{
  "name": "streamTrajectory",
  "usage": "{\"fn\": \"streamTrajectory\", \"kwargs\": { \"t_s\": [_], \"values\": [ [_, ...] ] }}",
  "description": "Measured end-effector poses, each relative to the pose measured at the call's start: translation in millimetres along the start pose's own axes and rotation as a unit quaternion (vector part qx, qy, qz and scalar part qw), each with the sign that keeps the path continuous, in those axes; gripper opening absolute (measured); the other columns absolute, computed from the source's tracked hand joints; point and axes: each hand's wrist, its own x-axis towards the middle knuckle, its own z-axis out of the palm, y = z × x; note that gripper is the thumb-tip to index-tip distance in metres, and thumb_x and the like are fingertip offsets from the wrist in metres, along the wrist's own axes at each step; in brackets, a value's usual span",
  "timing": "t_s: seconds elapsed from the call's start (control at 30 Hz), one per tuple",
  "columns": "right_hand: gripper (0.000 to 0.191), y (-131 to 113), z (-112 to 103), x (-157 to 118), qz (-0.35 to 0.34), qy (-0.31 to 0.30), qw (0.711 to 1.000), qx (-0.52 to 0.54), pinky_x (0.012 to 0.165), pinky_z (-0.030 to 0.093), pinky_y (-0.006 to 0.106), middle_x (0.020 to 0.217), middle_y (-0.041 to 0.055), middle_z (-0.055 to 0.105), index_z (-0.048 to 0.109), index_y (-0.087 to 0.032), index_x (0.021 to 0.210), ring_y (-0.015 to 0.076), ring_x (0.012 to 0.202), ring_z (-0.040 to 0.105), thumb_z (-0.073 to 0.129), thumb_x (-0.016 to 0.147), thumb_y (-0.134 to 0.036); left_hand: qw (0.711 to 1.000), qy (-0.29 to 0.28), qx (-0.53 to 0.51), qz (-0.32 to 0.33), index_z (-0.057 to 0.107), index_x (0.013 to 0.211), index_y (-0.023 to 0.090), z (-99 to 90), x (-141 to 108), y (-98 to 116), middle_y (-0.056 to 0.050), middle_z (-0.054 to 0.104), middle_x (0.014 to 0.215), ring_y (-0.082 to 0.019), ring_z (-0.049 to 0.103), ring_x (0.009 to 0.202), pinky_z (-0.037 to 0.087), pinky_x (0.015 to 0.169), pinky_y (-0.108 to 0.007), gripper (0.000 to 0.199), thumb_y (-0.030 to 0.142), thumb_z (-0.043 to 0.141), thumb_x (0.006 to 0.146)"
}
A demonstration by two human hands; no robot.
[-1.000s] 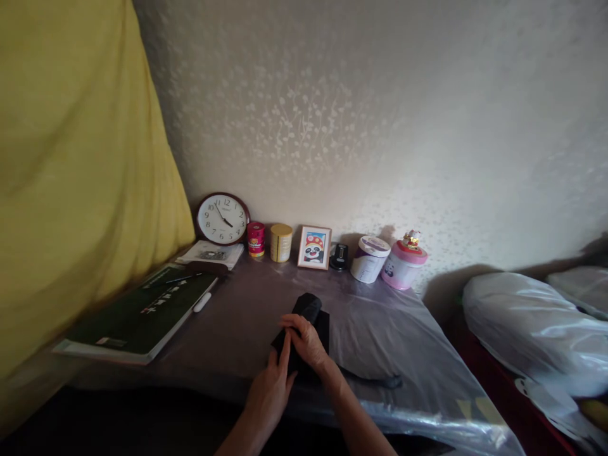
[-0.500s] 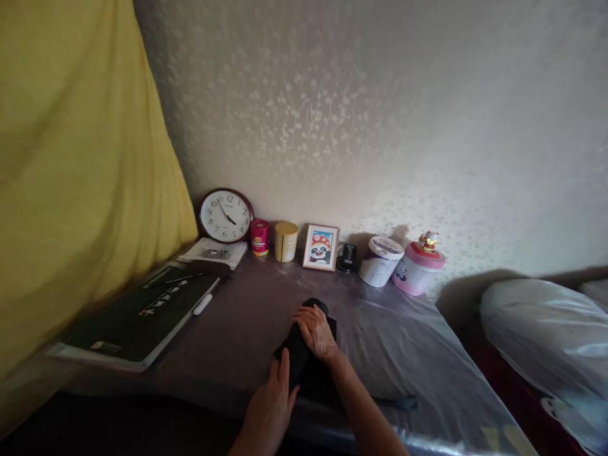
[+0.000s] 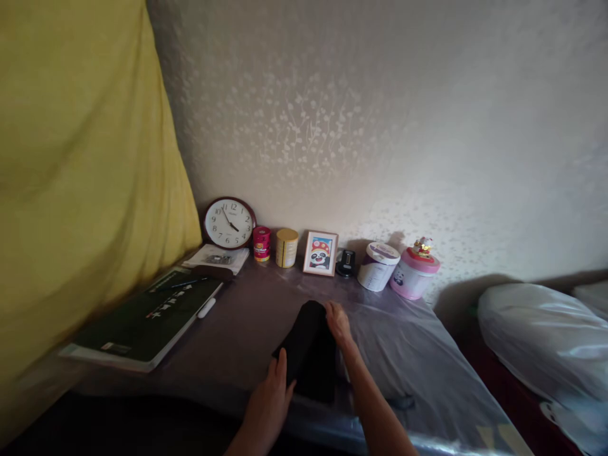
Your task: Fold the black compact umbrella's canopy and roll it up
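A black cloth item (image 3: 311, 348), partly folded or rolled, lies on the grey-covered table (image 3: 237, 323) near its front. At its upper right corner, my right hand (image 3: 338, 323) has its fingers closed on the black fabric. My left hand (image 3: 273, 392) rests against the lower left edge of the cloth, its fingers extended and the thumb apart. The cloth's exact shape is hard to make out in the dark.
Along the wall stand a clock (image 3: 230, 223), a red can (image 3: 261, 244), a yellow-lidded can (image 3: 287, 248), a framed panda picture (image 3: 320, 253), a black object (image 3: 346, 263) and two tubs (image 3: 379, 267). A green book (image 3: 147, 320) lies left.
My right hand has moved from on top of the black cloth to its upper right edge, and the cloth looks more spread. My left hand stays almost in place. The view has shifted slightly.
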Motion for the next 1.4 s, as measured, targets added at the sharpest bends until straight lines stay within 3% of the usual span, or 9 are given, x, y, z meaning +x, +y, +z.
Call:
{"fn": "streamTrajectory", "kwargs": {
  "t_s": [0.13, 0.27, 0.4, 0.6, 0.87, 1.1, 1.33, 1.4],
  "values": [
    [0.037, 22.7, -23.1, -27.3, 0.102, 0.004, 0.994, 0.045, 0.066, 0.048, 0.028, 0.084, 0.0104, 0.068, 0.063, -0.016, 0.085, 0.0203, 0.080, 0.064, 0.032, 0.084, -0.035, 0.999, 0.035, 0.004, 0.007, 0.033, 0.134, 0.009, 3.2, -1.9, -1.3, -0.018, 0.056, 0.118, -0.018, 0.066, 0.077, 0.050, 0.062, -0.025, 0.048, 0.024, 0.036, 0.089],
    [0.035, 24.5, -28.2, -53.8, 0.160, -0.038, 0.978, 0.125, 0.052, 0.047, 0.024, 0.076, 0.0067, 0.067, 0.061, -0.015, 0.080, 0.0174, 0.068, 0.063, 0.037, 0.079, -0.040, 0.999, 0.047, 0.002, 0.018, 0.033, 0.133, 0.005, 3.4, -3.1, -1.2, -0.018, 0.057, 0.114, -0.019, 0.066, 0.076, 0.051, 0.061, -0.027, 0.048, 0.024, 0.038, 0.089],
    [0.034, 12.2, -25.5, -66.2, 0.192, -0.066, 0.954, 0.221, 0.051, 0.046, 0.023, 0.068, 0.0028, 0.062, 0.061, -0.015, 0.079, 0.0154, 0.063, 0.059, 0.045, 0.074, -0.045, 0.998, 0.050, -0.002, 0.023, 0.034, 0.132, 0.005, 1.2, -3.2, -1.1, -0.019, 0.057, 0.115, -0.019, 0.065, 0.079, 0.051, 0.064, -0.026, 0.048, 0.025, 0.039, 0.089],
    [0.041, -4.8, -21.9, -70.0, 0.191, -0.061, 0.960, 0.195, 0.050, 0.045, 0.021, 0.076, 0.0022, 0.063, 0.062, -0.018, 0.096, 0.0153, 0.067, 0.059, 0.049, 0.074, -0.050, 0.999, 0.043, -0.002, 0.016, 0.033, 0.133, 0.005, -3.7, -3.5, 0.5, -0.019, 0.056, 0.116, -0.019, 0.065, 0.080, 0.050, 0.063, -0.025, 0.048, 0.024, 0.039, 0.089],
    [0.041, -21.5, -3.5, -64.9, 0.157, -0.048, 0.977, 0.134, 0.047, 0.045, 0.021, 0.083, 0.0050, 0.063, 0.058, -0.015, 0.107, 0.0166, 0.069, 0.060, 0.057, 0.070, -0.032, 0.999, 0.031, 0.000, 0.012, 0.032, 0.133, 0.005, -5.6, -3.8, 2.3, -0.019, 0.055, 0.117, -0.019, 0.065, 0.080, 0.050, 0.064, -0.026, 0.050, 0.025, 0.037, 0.088],
    [0.045, -40.3, 7.8, -60.8, 0.184, -0.035, 0.971, 0.151, 0.044, 0.048, 0.021, 0.099, 0.0108, 0.063, 0.056, -0.013, 0.111, 0.0203, 0.077, 0.063, 0.058, 0.068, -0.026, 0.999, 0.032, 0.007, 0.009, 0.034, 0.133, 0.008, -6.3, -3.4, 3.3, -0.017, 0.056, 0.116, -0.018, 0.065, 0.081, 0.050, 0.065, -0.024, 0.048, 0.021, 0.039, 0.087],
    [0.034, -41.5, 7.7, -62.1, 0.218, -0.096, 0.930, 0.282, 0.046, 0.051, 0.023, 0.065, 0.0004, 0.060, 0.054, -0.015, 0.110, 0.0110, 0.049, 0.060, 0.041, 0.083, -0.032, 0.999, 0.034, 0.018, 0.002, 0.037, 0.132, 0.008, -11.3, -5.1, 8.0, -0.018, 0.056, 0.114, -0.019, 0.066, 0.074, 0.051, 0.059, -0.025, 0.047, 0.020, 0.043, 0.086],
    [0.034, -37.4, 10.3, -61.0, 0.219, -0.084, 0.935, 0.266, 0.047, 0.051, 0.022, 0.063, -0.0012, 0.058, 0.052, -0.015, 0.112, 0.0100, 0.047, 0.059, 0.043, 0.083, -0.029, 0.999, 0.034, 0.023, 0.003, 0.037, 0.132, 0.008, -11.5, -5.8, 9.7, -0.017, 0.057, 0.112, -0.018, 0.066, 0.074, 0.051, 0.059, -0.024, 0.047, 0.019, 0.044, 0.086]
  ]
}}
